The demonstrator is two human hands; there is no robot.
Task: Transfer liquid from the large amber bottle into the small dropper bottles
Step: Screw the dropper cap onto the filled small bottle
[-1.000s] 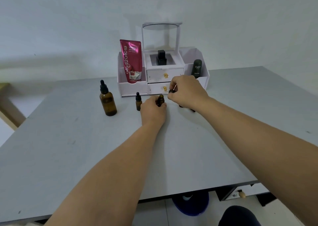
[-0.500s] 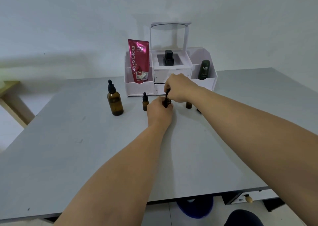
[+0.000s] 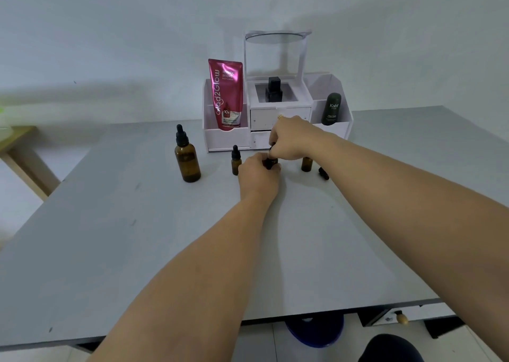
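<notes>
The large amber bottle (image 3: 187, 163) with a black dropper cap stands upright on the grey table (image 3: 137, 237), left of my hands. A small capped dropper bottle (image 3: 235, 161) stands just left of my left hand (image 3: 257, 174). That hand grips a second small amber bottle (image 3: 271, 163), mostly hidden by my fingers. My right hand (image 3: 292, 139) pinches the black dropper cap (image 3: 272, 148) at that bottle's top. A third small bottle (image 3: 306, 163) stands uncapped to the right, its black cap (image 3: 324, 173) lying beside it.
A white organiser (image 3: 275, 119) stands against the wall, holding a pink tube (image 3: 226, 94), a black bottle (image 3: 274, 89) and a dark green bottle (image 3: 332, 109). A wooden table edge (image 3: 24, 155) shows at far left. A blue tub (image 3: 316, 331) sits under the table.
My right hand came down onto the small bottle held by my left hand and now pinches its cap. The view shifted, so everything sits further right in frame.
</notes>
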